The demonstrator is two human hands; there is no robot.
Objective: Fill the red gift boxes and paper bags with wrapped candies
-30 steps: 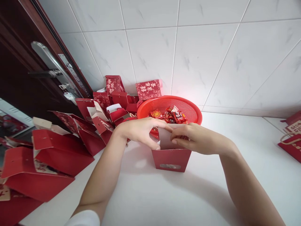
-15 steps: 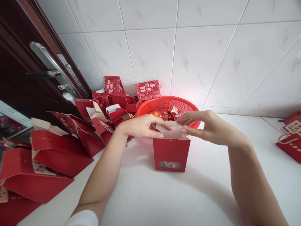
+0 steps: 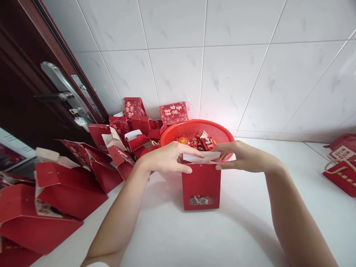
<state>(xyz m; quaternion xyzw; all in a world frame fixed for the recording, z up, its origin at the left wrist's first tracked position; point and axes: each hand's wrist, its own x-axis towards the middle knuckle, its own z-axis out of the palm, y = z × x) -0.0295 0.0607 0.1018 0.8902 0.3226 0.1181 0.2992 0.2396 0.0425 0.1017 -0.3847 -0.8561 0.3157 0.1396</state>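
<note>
A red paper gift box (image 3: pixel 201 185) stands upright on the white table in front of me, its white-lined top unfolded. Through the small clear window low on its front, something with white and dark print shows. My left hand (image 3: pixel 169 157) grips the upper left edge, thumb on the front and index finger over the opening. At the upper right corner my right hand (image 3: pixel 240 157) pinches the box, thumb in front and fingers behind. Just behind it sits a red plastic basket (image 3: pixel 222 129) with wrapped candies (image 3: pixel 201 141) inside.
Several red gift boxes (image 3: pixel 69 189) with raised tops crowd the left side. A patterned box (image 3: pixel 174 113) leans on the tiled wall behind the basket. At the right edge lies a red bag with a rope handle (image 3: pixel 340 178). A dark door with a metal handle (image 3: pixel 59 83) stands left.
Both hands have closed in on the box's top edges, the right thumb now on its front corner. The top panels have drawn lower and nearer together. The view has tilted up slightly.
</note>
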